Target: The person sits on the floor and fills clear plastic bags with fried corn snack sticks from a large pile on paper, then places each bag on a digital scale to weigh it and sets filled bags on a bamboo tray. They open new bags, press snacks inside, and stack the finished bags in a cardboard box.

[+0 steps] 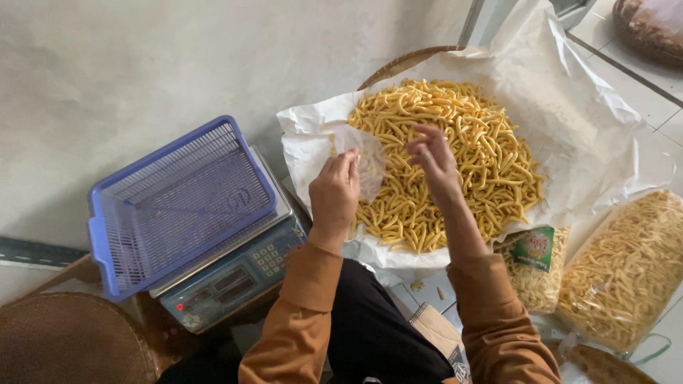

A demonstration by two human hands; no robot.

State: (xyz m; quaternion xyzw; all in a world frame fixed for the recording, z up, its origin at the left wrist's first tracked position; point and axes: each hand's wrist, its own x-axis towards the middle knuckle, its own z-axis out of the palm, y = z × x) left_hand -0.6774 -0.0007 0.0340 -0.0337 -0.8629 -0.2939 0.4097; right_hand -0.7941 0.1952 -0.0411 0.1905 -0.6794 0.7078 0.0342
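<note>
Two hands: both work above a heap of yellow stick snacks, sleeves orange-brown.
Snack heap: yellow stick snacks (455,156), short, thin and slightly curved, piled thick on white paper (583,107) that lines a round woven tray (398,64); the heap lies right of centre, far from the person's lap.
Bag in hand: small clear plastic bag (364,160), thin and see-through, held open just over the left edge of the heap; whether anything is inside it I cannot tell.
Left hand: left hand (334,192), fingers curled and pressed together, pinching the near edge of the clear bag.
Right hand: right hand (430,156), fingers bent and drawn together at the tips just above the snacks, right beside the bag's mouth; whether they pinch any sticks I cannot tell.
Scale: grey digital scale (235,274) with a keypad, left of the tray, near the left forearm.
Basket: blue plastic basket (178,203) with mesh walls sits on the scale's platform.
Filled bags: sealed clear bags of the same snacks (626,270) lie on the floor at the right, near the right elbow.
</note>
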